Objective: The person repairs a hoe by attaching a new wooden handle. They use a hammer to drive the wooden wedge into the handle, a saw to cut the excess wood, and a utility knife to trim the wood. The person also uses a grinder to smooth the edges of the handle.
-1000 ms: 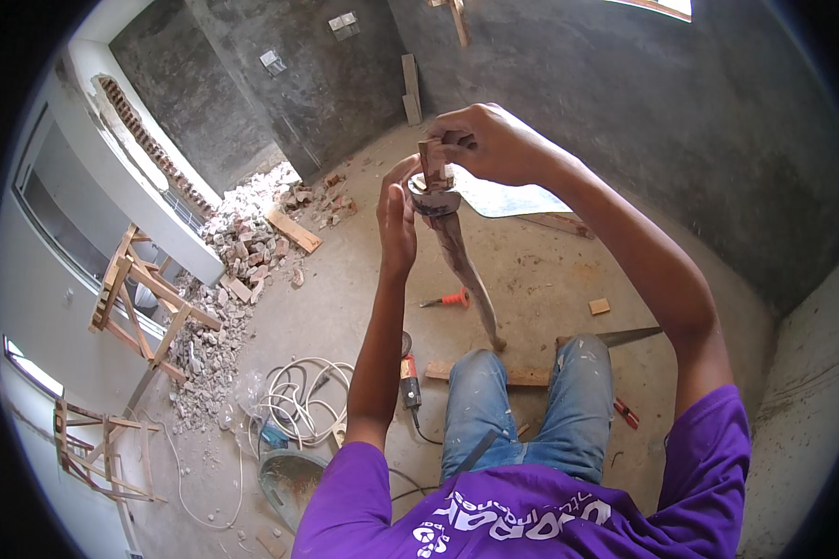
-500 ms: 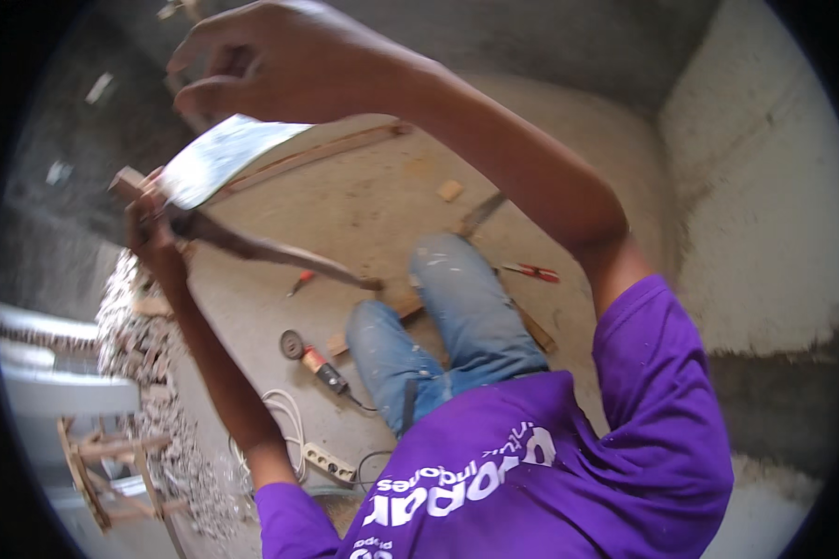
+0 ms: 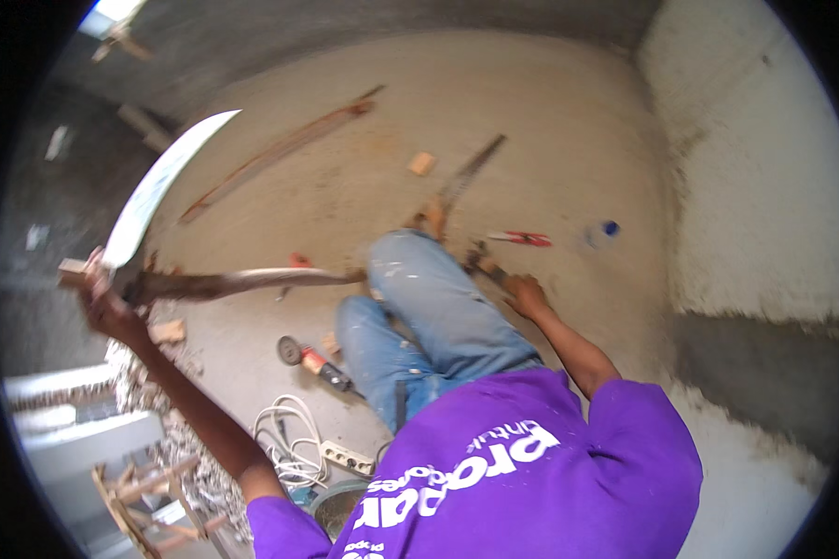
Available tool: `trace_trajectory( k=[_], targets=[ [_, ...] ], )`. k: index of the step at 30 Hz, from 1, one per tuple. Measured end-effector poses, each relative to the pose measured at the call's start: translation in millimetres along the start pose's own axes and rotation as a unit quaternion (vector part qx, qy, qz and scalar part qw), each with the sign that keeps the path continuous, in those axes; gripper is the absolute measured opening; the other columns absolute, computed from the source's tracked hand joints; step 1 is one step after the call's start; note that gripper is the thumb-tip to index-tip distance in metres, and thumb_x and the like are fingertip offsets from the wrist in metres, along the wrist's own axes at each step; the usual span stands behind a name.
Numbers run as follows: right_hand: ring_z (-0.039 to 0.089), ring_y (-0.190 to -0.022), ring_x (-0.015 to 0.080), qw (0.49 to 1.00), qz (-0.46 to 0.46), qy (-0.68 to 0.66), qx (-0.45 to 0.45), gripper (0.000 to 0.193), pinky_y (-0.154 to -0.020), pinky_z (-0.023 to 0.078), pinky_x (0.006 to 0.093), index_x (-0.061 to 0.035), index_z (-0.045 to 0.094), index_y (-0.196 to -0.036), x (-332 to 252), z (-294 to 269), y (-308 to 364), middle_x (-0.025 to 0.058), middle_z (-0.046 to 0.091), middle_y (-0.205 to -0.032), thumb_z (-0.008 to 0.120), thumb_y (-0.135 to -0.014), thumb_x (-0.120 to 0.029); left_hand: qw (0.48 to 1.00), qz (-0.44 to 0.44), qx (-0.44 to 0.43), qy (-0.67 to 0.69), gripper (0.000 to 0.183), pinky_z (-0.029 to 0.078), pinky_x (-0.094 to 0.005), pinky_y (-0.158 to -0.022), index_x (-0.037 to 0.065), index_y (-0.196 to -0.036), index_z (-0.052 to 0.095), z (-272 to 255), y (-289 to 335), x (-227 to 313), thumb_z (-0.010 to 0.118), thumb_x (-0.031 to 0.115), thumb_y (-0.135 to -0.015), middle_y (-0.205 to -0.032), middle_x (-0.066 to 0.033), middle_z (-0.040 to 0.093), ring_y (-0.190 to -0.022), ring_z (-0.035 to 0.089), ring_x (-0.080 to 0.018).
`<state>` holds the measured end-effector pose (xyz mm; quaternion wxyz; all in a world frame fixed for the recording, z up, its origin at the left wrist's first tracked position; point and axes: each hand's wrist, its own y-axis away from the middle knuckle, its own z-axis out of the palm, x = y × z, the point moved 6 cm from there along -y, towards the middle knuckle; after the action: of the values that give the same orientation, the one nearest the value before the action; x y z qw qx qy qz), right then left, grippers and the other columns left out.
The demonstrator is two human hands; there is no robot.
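My left hand [image 3: 110, 303] is closed on the head end of a hoe, raised at the left. The curved pale metal blade [image 3: 163, 191] of the hoe points up and away. Its dark wooden handle [image 3: 242, 282] runs right toward my knees, and a squared wood end [image 3: 73, 272] sticks out past my fingers. Low beside my right knee, my right hand [image 3: 529, 298] is closed round the handle of what looks like a hammer [image 3: 476, 253], slightly blurred. A handsaw [image 3: 474, 172] lies just beyond my knees.
Red-handled pliers [image 3: 522, 238] and a clear bottle with a blue cap [image 3: 610, 228] are at the right. An angle grinder [image 3: 315, 363], white cable [image 3: 298, 438] and power strip [image 3: 348, 457] lie at the left. Farther off are a long plank [image 3: 284, 154] and a wood block [image 3: 421, 164].
My right hand has come down from the upper left, beside the blade, to the hammer by my right knee. The hoe has turned and shifted left in my left hand.
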<state>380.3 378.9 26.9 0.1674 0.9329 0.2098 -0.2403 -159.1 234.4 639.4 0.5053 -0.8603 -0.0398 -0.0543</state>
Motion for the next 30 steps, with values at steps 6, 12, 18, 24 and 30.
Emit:
trace_trajectory(
  k=[6,12,18,24,30],
  targets=[
    [0.057,-0.112,0.0469,0.994,-0.048,0.095,-0.005,0.061,-0.091,0.048,0.0513,0.0074,0.046,-0.132,76,7,-17,0.0319,0.057,-0.123,0.062,-0.082,-0.024,0.978,-0.128,0.016,0.165,0.025,0.046,-0.0288,-0.089,0.003,-0.114,0.069,79,-11,79,0.058,0.019,-0.098,-0.108,-0.0053,0.070,-0.097,0.061,-0.0127],
    [0.067,-0.088,0.0407,0.991,0.113,-0.040,-0.056,0.068,-0.080,0.052,0.0478,0.0063,0.047,-0.126,91,-49,-61,0.0255,0.067,-0.093,0.063,-0.085,-0.046,0.946,-0.152,-0.052,0.282,0.031,0.047,-0.0307,-0.089,0.002,-0.117,0.065,52,-26,88,0.057,0.026,-0.099,-0.101,-0.0070,0.069,-0.097,0.061,-0.0130],
    [0.054,-0.064,0.0127,0.968,-0.003,-0.247,0.044,0.042,-0.059,0.047,0.0280,-0.0042,0.053,-0.112,-58,-230,-80,0.0033,0.052,-0.073,0.053,-0.098,-0.043,0.952,-0.183,-0.064,0.238,0.035,0.046,-0.0269,-0.077,0.002,-0.110,0.067,44,-17,75,0.051,0.032,-0.103,-0.092,-0.0040,0.066,-0.084,0.057,-0.0094],
    [0.052,-0.062,0.0100,0.880,-0.256,-0.395,0.055,0.035,-0.057,0.046,0.0277,-0.0043,0.048,-0.125,-277,-459,-39,0.0021,0.053,-0.075,0.061,-0.094,-0.015,0.956,-0.204,-0.009,0.210,0.034,0.046,-0.0266,-0.071,0.001,-0.109,0.069,43,-19,95,0.052,0.030,-0.102,-0.083,-0.0017,0.067,-0.079,0.056,-0.0073],
    [0.050,-0.060,0.0059,0.876,-0.338,-0.344,0.017,0.031,-0.053,0.044,0.0240,-0.0050,0.050,-0.122,-425,-512,-3,-0.0015,0.051,-0.075,0.060,-0.095,-0.014,0.981,-0.184,0.049,0.026,0.029,0.051,-0.0378,-0.076,0.003,-0.112,0.068,43,-15,118,0.055,0.025,-0.099,-0.084,-0.0097,0.072,-0.084,0.067,-0.0238]
  ],
)
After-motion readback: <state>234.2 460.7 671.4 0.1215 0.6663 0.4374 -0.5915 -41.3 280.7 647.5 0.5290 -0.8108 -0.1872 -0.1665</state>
